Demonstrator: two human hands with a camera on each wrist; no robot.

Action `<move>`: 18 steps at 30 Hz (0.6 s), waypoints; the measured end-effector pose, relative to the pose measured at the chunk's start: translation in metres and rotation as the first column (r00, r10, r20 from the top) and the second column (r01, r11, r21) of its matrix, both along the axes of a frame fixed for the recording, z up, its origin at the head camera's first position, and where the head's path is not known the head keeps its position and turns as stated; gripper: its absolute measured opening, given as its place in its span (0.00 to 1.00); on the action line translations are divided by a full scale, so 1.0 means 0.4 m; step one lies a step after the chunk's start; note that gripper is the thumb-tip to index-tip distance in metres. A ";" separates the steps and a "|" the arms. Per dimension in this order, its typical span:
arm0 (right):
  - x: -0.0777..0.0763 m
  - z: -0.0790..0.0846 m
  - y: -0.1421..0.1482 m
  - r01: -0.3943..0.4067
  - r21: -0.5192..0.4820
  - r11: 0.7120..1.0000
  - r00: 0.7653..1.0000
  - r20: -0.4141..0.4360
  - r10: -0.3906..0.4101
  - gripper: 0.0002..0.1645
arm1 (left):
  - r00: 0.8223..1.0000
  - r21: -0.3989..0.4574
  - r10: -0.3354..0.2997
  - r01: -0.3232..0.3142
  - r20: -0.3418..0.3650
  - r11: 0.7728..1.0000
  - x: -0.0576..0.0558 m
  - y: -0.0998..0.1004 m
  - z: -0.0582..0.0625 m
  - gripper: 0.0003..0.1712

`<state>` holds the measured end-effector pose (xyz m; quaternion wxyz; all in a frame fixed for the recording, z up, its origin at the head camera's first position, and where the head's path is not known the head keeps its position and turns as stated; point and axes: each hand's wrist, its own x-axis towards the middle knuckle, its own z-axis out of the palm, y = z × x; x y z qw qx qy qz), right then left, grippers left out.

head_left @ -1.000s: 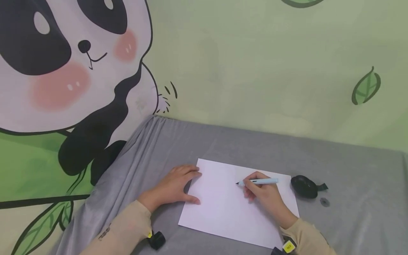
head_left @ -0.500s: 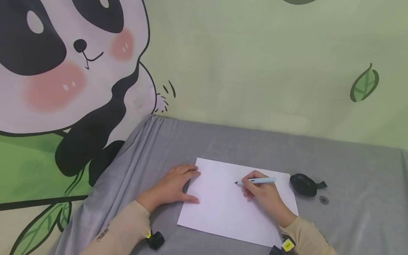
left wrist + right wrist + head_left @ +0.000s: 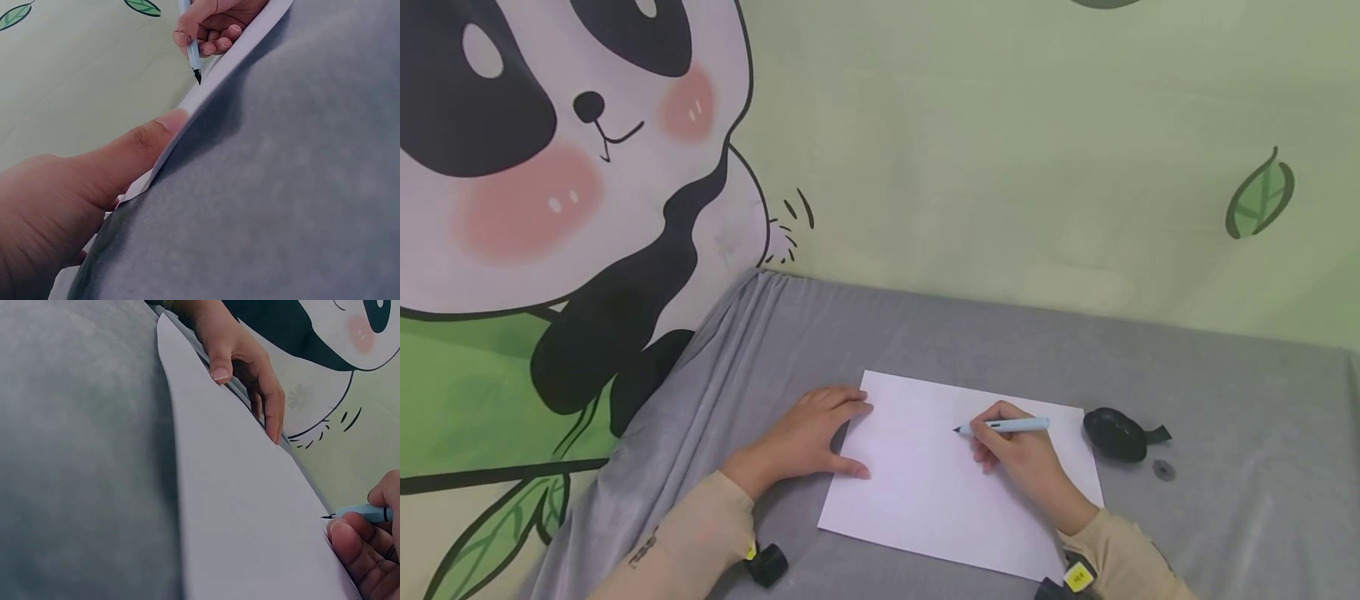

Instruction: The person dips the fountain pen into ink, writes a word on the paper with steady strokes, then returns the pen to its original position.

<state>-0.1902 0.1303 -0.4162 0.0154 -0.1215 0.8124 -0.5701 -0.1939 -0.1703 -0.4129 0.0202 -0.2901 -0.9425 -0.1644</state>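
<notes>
A sheet of white paper [image 3: 910, 500] lies on a grey cloth, without visible marks. My left hand [image 3: 805, 437] rests at its left edge, thumb and fingertips spread on the paper. My right hand [image 3: 1011, 446] pinches a light blue pen [image 3: 1026, 425] between thumb and fingers over the sheet's right half. The pen's dark pointed tip faces left, close over the paper. In the left wrist view the pen [image 3: 193, 55] points down beyond my left thumb. The right wrist view shows the pen tip near the paper's [image 3: 244, 506] far edge, with part of my right hand cut off.
Right of the paper lies a black oval object [image 3: 1116, 435] with a short tab, and a small dark disc [image 3: 1163, 471] beside it. The grey cloth [image 3: 1247, 417] covers the surface up to a green wall [image 3: 1000, 167] with a painted panda [image 3: 715, 242].
The head view has shifted slightly. Both hands, the pen and the paper keep the same positions relative to each other.
</notes>
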 end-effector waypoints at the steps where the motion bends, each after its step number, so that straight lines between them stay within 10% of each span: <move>1: 0.000 0.000 0.000 0.002 0.000 1.000 1.000 0.003 -0.002 0.09 | 1.000 0.002 0.001 -0.001 0.004 1.000 0.000 0.000 0.000 0.48; 18: 0.000 -0.003 0.002 0.030 0.004 1.000 0.999 0.010 -0.030 0.08 | 1.000 0.007 0.000 0.000 -0.003 1.000 0.001 0.000 -0.002 0.48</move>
